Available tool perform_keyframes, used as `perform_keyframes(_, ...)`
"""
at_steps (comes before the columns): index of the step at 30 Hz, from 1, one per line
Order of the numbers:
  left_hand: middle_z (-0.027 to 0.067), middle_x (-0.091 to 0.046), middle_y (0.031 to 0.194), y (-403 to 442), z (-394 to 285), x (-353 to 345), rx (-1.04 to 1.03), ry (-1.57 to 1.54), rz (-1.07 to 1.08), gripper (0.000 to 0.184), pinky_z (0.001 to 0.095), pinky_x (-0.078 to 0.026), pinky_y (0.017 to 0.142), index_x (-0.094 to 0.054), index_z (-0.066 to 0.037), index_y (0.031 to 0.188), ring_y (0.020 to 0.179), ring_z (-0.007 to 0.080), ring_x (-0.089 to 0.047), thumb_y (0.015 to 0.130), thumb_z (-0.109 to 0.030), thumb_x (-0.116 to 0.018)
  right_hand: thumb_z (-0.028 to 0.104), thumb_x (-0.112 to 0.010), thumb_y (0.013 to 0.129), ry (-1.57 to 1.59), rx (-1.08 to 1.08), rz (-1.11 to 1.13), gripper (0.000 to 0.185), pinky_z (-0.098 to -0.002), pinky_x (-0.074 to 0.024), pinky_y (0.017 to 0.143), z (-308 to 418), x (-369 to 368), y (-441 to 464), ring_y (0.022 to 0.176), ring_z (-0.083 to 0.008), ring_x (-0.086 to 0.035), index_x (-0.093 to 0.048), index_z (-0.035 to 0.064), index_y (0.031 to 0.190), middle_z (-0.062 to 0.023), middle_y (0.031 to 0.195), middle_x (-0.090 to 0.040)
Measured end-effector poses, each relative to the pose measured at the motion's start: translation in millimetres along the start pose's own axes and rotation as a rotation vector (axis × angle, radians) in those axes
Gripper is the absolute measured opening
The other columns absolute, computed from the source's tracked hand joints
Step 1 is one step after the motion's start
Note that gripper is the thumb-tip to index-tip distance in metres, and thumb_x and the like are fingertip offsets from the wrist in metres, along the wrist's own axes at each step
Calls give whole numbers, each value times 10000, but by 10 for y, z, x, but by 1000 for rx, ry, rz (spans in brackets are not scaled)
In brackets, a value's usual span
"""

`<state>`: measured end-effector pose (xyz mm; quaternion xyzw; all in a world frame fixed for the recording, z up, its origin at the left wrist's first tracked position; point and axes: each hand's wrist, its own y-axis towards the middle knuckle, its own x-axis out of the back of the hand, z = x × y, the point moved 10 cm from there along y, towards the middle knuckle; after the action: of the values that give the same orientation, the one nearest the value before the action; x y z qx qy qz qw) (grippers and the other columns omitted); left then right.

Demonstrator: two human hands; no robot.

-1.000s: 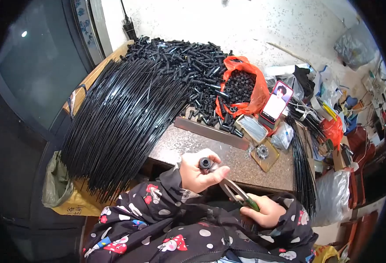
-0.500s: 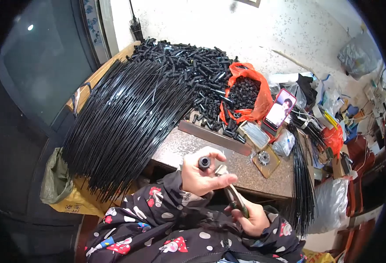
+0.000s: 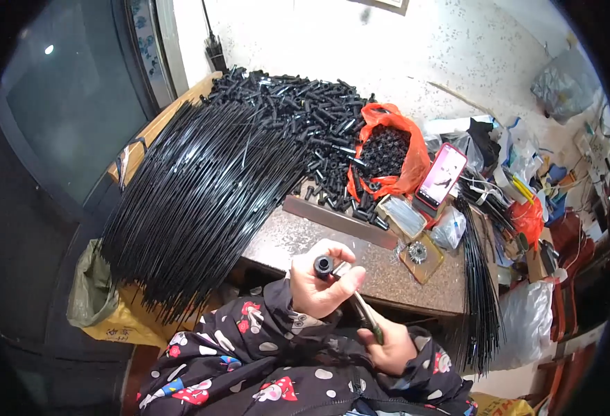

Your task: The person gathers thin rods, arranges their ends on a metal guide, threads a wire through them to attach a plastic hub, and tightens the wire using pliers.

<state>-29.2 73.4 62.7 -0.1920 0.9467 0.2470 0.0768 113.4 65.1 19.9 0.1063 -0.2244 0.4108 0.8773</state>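
My left hand (image 3: pixel 321 284) is wrapped round a black tubular part (image 3: pixel 324 265), whose round open end faces up. My right hand (image 3: pixel 389 347) grips the green handle of a pliers-like metal tool (image 3: pixel 364 312) with its handles close together. The tool's head reaches the left hand, beside the black part, where the thumb and fingers partly hide it. Both hands are in front of the table's near edge. Beyond them a metal bar (image 3: pixel 340 222) lies along the front of a heap of black tubular parts (image 3: pixel 298 104).
Long thin black rods (image 3: pixel 201 201) cover the table's left side and overhang it. A red bag (image 3: pixel 419 156) of small black pieces, a phone (image 3: pixel 443 175), a box of thin pins (image 3: pixel 402 216) and a round metal piece (image 3: pixel 416 252) stand right. More rods (image 3: pixel 480 298) hang at the right edge.
The tool's handles have closed together, and my right hand has moved left, nearer to my left hand. My left hand still holds the black part. The phone's picture has changed.
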Motion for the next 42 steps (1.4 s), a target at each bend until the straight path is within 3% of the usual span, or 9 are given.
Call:
perform_keyframes(7,-82,-398,563,68,-80,-51,91,-46,148,241,165,-232,452,-541,0,997,496,-2,-315,827,-171,-541,326,-563,781,-453,-58,-296,305,-375,-403,654,-809,673,303,729,-329,-510,-542,28,843,-175,774,-508)
perform_keyframes(11,-68,-383,508,-41,-29,-104,35,-66,302,571,190,-213,435,-572,34,928,458,15,-314,764,-511,-540,431,-587,727,-852,-158,-327,445,-398,-421,692,-1504,648,372,782,-320,-509,-533,8,853,-158,833,-507)
perform_keyframes(17,-47,-347,484,174,-356,98,-83,-125,163,571,203,-221,374,-450,95,1016,408,34,-316,793,-421,-549,441,-616,660,-1059,-67,-440,498,-353,-375,696,-1510,642,296,861,-230,-463,-515,50,952,-64,839,-485)
perform_keyframes(22,-45,-303,504,540,-842,274,-152,-727,365,444,196,-225,370,-429,15,1094,407,61,-289,866,-365,-443,403,-654,657,-602,226,-410,634,-418,-350,847,-809,614,87,1037,-308,-418,-442,88,1165,-161,1109,-447)
perform_keyframes(25,-10,-362,615,665,-861,256,-179,-988,158,581,208,-305,442,-373,-2,1187,504,87,-347,836,-460,-441,275,-668,686,-129,288,-182,651,-360,-353,891,-435,460,-21,1024,-303,-469,-386,61,1232,-178,1135,-466)
perform_keyframes(28,107,-437,1174,652,-486,-161,-24,-542,246,837,339,-350,865,-235,-24,1300,1080,209,-416,743,-607,-462,50,-592,699,-186,255,-510,416,-288,-418,798,-313,1101,-316,870,-224,-568,-510,7,1105,-143,960,-580)
perform_keyframes(32,83,-482,1153,336,301,-42,190,256,461,505,318,-364,850,-412,-41,1210,1053,181,-459,768,-181,-612,-38,-550,684,-718,-55,-1156,411,-316,-407,813,-499,2491,-1088,920,-273,-546,-539,20,1090,-142,1004,-575)
perform_keyframes(38,110,-632,746,347,800,1085,224,1019,296,204,293,-479,617,-639,-63,879,642,229,-612,741,-210,-608,257,-471,841,-972,-579,-635,433,-378,-370,860,-2965,3989,-2052,1005,-356,-471,-428,37,1212,-195,1115,-493)
perform_keyframes(42,85,-608,782,602,730,2009,148,1608,-40,191,350,-462,704,-651,-94,796,755,273,-569,724,-264,-599,300,-461,844,-1033,-1015,-535,448,-400,-380,840,-3429,3765,-2039,986,-361,-473,-432,40,1208,-210,1101,-490)
